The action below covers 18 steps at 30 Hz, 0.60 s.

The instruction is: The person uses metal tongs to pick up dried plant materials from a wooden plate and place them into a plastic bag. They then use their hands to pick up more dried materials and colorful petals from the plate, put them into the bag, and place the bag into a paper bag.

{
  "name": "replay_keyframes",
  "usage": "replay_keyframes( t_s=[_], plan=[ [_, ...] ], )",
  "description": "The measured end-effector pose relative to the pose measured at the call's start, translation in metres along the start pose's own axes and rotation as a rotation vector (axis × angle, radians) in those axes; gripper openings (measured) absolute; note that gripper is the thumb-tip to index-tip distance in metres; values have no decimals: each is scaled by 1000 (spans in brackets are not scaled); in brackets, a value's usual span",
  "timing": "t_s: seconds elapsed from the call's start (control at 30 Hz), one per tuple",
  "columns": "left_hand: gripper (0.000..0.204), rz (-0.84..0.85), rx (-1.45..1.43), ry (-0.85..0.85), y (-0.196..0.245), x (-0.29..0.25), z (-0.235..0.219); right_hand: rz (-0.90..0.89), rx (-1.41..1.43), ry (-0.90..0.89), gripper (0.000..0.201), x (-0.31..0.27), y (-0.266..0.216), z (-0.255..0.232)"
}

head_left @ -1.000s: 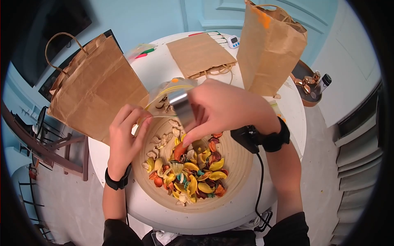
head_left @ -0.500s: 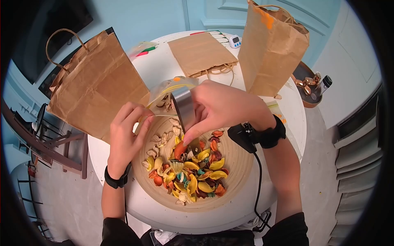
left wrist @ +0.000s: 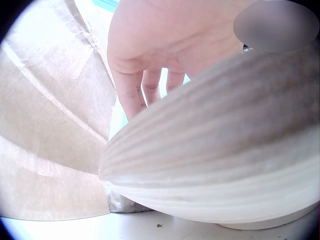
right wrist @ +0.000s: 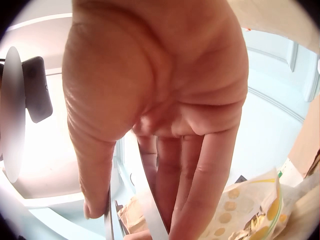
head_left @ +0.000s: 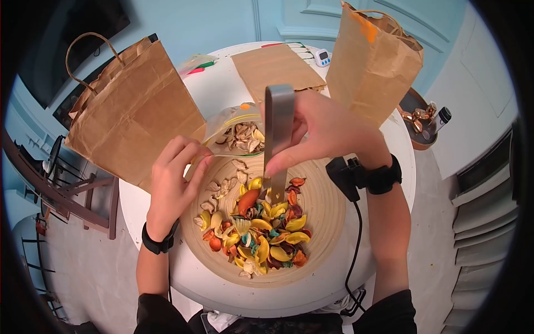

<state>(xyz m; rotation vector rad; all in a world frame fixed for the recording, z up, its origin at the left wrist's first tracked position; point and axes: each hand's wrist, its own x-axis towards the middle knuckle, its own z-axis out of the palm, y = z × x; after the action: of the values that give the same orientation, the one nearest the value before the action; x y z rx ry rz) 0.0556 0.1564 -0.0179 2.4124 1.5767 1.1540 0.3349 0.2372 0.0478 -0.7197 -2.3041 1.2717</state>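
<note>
In the head view a round wooden bowl [head_left: 328, 222] holds yellow, orange, cream and teal dried petals [head_left: 261, 239]. My left hand [head_left: 177, 175] pinches the near edge of a clear zip bag [head_left: 225, 127] between thumb and fingers, at the bowl's far rim. The bag's mouth gapes, with pale dried pieces [head_left: 245, 139] inside. Metal tongs [head_left: 280, 119] stand nearly upright in my right hand [head_left: 320, 133], thumb on one arm and fingers on the other. Their tips reach down to the petals at the bowl's far side. The right wrist view shows the tongs' arms [right wrist: 146, 187] apart between thumb and fingers.
Paper bags stand at the left [head_left: 139, 111] and right [head_left: 372, 67] of the white table. A folded paper bag [head_left: 275, 69] lies at the back, near a small timer [head_left: 322, 57]. A brown tray [head_left: 417, 133] holding a bottle [head_left: 439, 119] sits beyond the table's right edge.
My right hand has shifted right and lifted the tongs from over the bag's mouth to a more upright stance. More of the bag's contents now shows. The left hand keeps its pinch.
</note>
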Motion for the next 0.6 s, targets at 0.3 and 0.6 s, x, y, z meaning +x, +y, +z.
replay_keyframes(
  t_s=[0.3, 0.6],
  plan=[
    [8, 0, -9, -8, 1, 1, 0, -117, -9, -41, 53, 11, 19, 9],
    [8, -3, -4, -8, 2, 1, -1, -63, -46, -106, 57, 10, 24, 10]
  ],
)
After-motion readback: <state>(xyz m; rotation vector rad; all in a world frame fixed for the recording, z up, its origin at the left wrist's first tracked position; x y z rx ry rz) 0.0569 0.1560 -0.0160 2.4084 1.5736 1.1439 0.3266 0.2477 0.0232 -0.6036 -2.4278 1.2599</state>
